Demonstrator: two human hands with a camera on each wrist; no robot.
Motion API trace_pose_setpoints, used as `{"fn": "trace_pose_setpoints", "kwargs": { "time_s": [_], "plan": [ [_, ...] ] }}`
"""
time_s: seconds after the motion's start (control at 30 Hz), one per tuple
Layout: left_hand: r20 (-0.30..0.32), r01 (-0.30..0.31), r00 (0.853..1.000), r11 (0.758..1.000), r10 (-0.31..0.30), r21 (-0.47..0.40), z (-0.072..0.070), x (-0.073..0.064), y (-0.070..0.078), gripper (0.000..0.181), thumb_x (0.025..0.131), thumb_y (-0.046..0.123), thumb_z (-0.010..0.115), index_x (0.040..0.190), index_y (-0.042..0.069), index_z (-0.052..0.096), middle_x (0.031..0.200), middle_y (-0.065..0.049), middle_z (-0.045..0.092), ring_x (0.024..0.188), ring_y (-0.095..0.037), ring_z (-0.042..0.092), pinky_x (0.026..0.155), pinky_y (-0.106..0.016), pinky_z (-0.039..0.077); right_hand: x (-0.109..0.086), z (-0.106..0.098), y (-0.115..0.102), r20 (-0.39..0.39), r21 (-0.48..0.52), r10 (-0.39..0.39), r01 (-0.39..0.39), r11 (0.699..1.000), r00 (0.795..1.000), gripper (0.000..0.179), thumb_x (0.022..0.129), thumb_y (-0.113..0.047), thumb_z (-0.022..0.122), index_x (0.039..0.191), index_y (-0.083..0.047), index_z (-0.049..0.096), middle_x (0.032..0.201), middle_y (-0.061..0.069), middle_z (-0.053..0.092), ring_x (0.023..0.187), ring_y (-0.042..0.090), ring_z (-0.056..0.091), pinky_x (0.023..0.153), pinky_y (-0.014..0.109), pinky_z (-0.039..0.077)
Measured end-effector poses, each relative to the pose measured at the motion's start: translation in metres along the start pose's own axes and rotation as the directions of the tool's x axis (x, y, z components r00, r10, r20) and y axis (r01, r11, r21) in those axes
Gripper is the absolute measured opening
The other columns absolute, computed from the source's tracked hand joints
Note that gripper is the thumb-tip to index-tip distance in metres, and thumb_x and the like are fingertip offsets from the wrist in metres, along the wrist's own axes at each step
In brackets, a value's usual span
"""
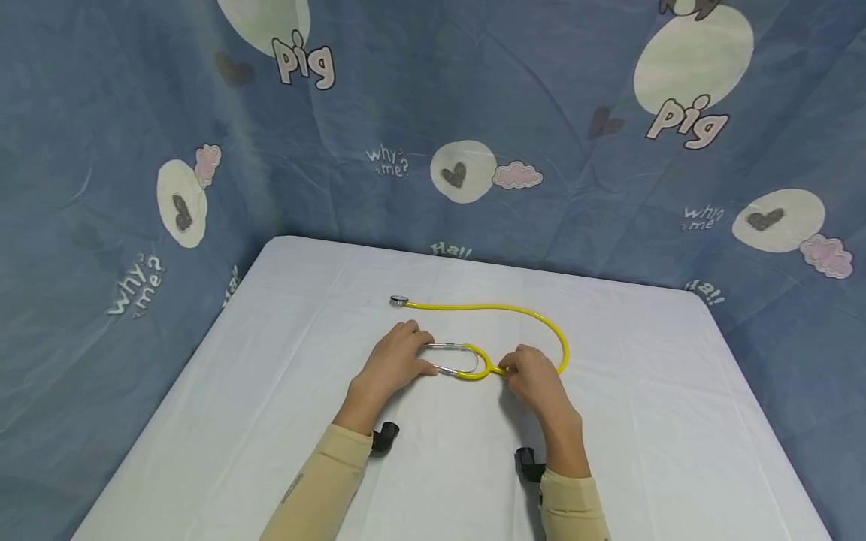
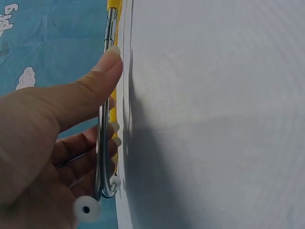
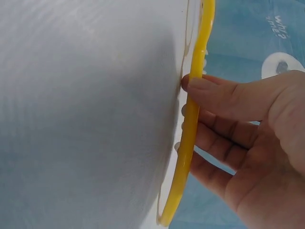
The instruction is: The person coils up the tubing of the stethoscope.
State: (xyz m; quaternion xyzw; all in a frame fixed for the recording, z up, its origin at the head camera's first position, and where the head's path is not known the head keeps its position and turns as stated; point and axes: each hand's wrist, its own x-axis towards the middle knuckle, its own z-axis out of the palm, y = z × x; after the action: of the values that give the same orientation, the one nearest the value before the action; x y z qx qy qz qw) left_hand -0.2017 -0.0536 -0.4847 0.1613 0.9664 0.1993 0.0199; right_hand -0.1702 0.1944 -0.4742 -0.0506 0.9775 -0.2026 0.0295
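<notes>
A stethoscope with yellow tubing (image 1: pixel 489 306) lies across the white table, its silver chest piece (image 1: pixel 399 300) at the far left end. My left hand (image 1: pixel 395 357) holds the metal ear tubes between thumb and fingers; the white ear tips (image 2: pixel 87 209) show below that hand in the left wrist view. With thumb and fingertips, my right hand (image 1: pixel 537 379) pinches the yellow tube (image 3: pixel 192 114) just right of the Y-shaped fork. From there the tubing curves round behind the right hand and back leftward to the chest piece.
The white-covered table (image 1: pixel 649 421) extends round both hands. Behind it and along its sides hangs a blue printed cloth (image 1: pixel 379 90). A black wrist mount (image 1: pixel 386 438) sticks out from the left sleeve, another black mount (image 1: pixel 528 464) from the right.
</notes>
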Motion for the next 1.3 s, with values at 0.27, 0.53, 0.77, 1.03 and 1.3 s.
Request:
{"fn": "trace_pose_setpoints", "kwargs": {
  "time_s": [0.27, 0.53, 0.77, 1.03, 1.3],
  "plan": [
    [0.003, -0.012, 1.000, 0.996, 0.012, -0.088, -0.001, 0.001, 0.001, 0.042, 0.077, 0.034, 0.084, 0.112, 0.014, 0.072, 0.100, 0.002, 0.062, 0.090, -0.014, 0.053, 0.087, -0.032, 0.048, 0.000, -0.001, 0.002, -0.007, 0.009, -0.005, 0.006, 1.000, 1.000, 0.022, 0.082, 0.004, 0.068, 0.097, -0.008, 0.079, 0.086, 0.004, 0.066, 0.082, 0.018, 0.059, 0.081, 0.038, 0.052],
    [-0.002, -0.067, 0.998, 0.990, 0.067, -0.126, -0.003, 0.002, 0.000, 0.028, 0.080, 0.033, 0.082, 0.099, 0.016, 0.071, 0.089, 0.005, 0.061, 0.078, -0.012, 0.052, 0.076, -0.030, 0.047, 0.000, -0.006, 0.004, -0.040, 0.032, -0.025, 0.026, 0.999, 0.999, 0.023, 0.083, 0.004, 0.066, 0.097, -0.008, 0.080, 0.083, 0.004, 0.066, 0.077, 0.016, 0.055, 0.075, 0.035, 0.049],
    [-0.019, -0.103, 0.995, 0.983, 0.101, -0.155, -0.004, 0.002, 0.000, 0.021, 0.081, 0.033, 0.081, 0.083, 0.022, 0.063, 0.079, 0.009, 0.055, 0.073, -0.012, 0.050, 0.068, -0.027, 0.043, -0.001, -0.010, 0.006, -0.076, 0.067, -0.027, 0.032, 0.997, 0.997, 0.018, 0.085, -0.001, 0.067, 0.096, -0.009, 0.079, 0.080, 0.001, 0.061, 0.078, 0.017, 0.053, 0.072, 0.032, 0.046],
    [-0.068, -0.158, 0.987, 0.967, 0.147, -0.202, -0.005, 0.001, 0.000, 0.027, 0.083, 0.034, 0.079, 0.074, 0.025, 0.055, 0.072, 0.008, 0.052, 0.067, -0.011, 0.048, 0.062, -0.026, 0.040, 0.000, -0.013, 0.006, -0.084, 0.081, -0.021, 0.028, 0.996, 0.996, 0.019, 0.086, 0.000, 0.065, 0.098, -0.009, 0.078, 0.081, 0.002, 0.059, 0.076, 0.018, 0.052, 0.070, 0.031, 0.044],
    [-0.108, -0.169, 0.983, 0.958, 0.147, -0.234, -0.006, 0.001, 0.001, 0.028, 0.083, 0.035, 0.078, 0.074, 0.026, 0.053, 0.075, 0.013, 0.058, 0.067, -0.006, 0.054, 0.062, -0.026, 0.043, 0.000, -0.013, 0.004, -0.072, 0.099, 0.017, -0.010, 0.995, 0.997, 0.019, 0.089, -0.002, 0.064, 0.102, -0.008, 0.076, 0.088, 0.003, 0.061, 0.078, 0.018, 0.055, 0.071, 0.031, 0.047]
  ]
}}
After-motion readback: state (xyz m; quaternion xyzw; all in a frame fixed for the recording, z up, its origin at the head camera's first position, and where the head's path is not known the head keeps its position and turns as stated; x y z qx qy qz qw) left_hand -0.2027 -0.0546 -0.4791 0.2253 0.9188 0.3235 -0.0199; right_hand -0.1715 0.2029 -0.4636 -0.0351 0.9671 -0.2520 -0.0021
